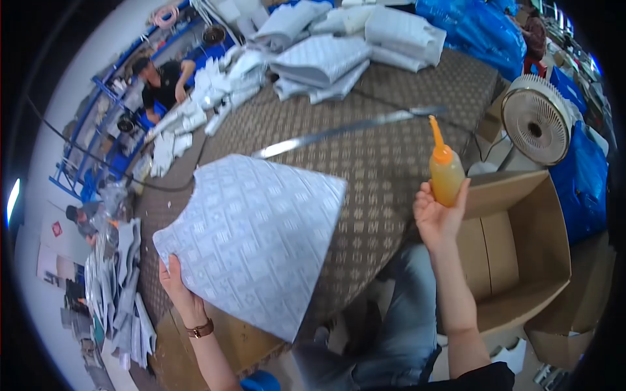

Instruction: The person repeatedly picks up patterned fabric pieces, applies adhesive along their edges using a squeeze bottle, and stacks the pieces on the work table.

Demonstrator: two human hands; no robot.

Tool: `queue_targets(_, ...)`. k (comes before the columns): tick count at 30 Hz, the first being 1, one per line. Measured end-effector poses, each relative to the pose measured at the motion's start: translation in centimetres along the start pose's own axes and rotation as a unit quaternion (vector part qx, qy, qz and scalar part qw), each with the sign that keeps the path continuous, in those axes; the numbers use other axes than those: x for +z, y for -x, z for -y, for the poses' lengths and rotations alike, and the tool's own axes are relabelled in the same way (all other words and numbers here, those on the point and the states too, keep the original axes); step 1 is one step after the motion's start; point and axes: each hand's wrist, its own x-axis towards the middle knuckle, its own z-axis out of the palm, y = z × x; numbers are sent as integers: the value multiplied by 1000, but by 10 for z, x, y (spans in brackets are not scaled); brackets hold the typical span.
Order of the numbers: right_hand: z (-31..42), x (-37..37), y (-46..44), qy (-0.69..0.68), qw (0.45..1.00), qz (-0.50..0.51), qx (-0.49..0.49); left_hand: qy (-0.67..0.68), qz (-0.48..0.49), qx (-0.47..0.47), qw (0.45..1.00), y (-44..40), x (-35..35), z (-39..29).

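My left hand (179,287) grips the lower left edge of a pale, blue-white patterned fabric piece (254,228), thumb on top and fingers underneath. The piece has a curved cut on its left side and lies over the near edge of the table. In my right hand (440,218) is a squeeze bottle (447,177) with yellowish contents and an orange nozzle pointing up. My fingers wrap round its base, right of the fabric and apart from it. A long shiny metal ruler (313,138) lies beyond the fabric.
Folded fabric pieces (319,62) are stacked at the back of the brown patterned table (372,156). An open cardboard box (554,247) stands at my right, with a fan (536,124) behind it. A person (160,85) sits at the far left. Blue plastic bags (473,29) lie at the back right.
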Motion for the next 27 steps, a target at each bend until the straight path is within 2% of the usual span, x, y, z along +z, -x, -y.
queue_targets(5, -28, -1, -56, -26, 998, -39, -50, 9, -129, 72, 989, -109, 103, 9)
queue_targets(7, -35, -4, -58, 48, 991, -69, -104, 36, -154, 116, 981, -161, 168, 26)
queue_targets(9, -35, -3, -59, 45, 992, -68, -97, 27, -81, 112, 990, -208, 217, 55)
queue_targets(11, -31, -2, -59, 39, 993, -73, -79, 0, -27, 33, 999, -240, 253, 81)
queue_targets(13, -30, -1, -58, 40, 993, -74, -83, -84, 50, -58, 994, -222, 278, 96)
queue_targets(14, -31, -1, -57, 36, 993, -80, -82, -121, 105, -40, 986, -203, 280, 108)
queue_targets(15, -32, 1, -57, 33, 993, -84, -80, -158, 156, -21, 975, -183, 271, 122)
queue_targets(16, -32, 2, -57, 41, 994, -75, -74, -262, 201, 28, 943, -163, 250, 132)
queue_targets(17, -30, 2, -56, 36, 993, -79, -80, -365, 240, 71, 897, -140, 227, 143)
queue_targets(19, -32, 3, -55, 30, 993, -82, -74, -474, 270, 186, 817, -104, 160, 160)
queue_targets(23, -40, 9, -53, 42, 990, -72, -114, -530, 183, 140, 816, -46, -5, 131)
queue_targets(25, -44, 2, -57, 100, 988, -55, -106, -584, 71, 121, 799, -17, -92, 107)
queue_targets(27, -82, 21, -42, 112, 993, -31, -28, -621, -10, 111, 776, 11, -172, 82)
